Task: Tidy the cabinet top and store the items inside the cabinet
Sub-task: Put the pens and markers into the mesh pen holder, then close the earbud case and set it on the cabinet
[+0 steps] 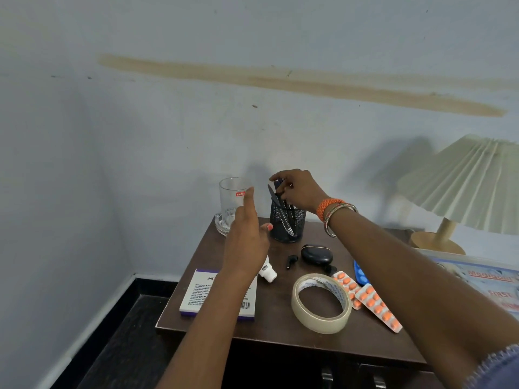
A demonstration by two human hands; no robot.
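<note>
Apparently right hand pinches pens; left hand open.

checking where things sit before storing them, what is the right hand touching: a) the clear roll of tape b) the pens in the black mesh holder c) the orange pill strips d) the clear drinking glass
b: the right hand pinches the dark pens standing in the black mesh pen holder, away from the tape, pills and glass.

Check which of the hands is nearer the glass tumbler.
Left. The left hand hovers open right in front of the glass tumbler, overlapping it in view. The right hand is off to its right, pinching pens in the mesh pen holder.
</note>
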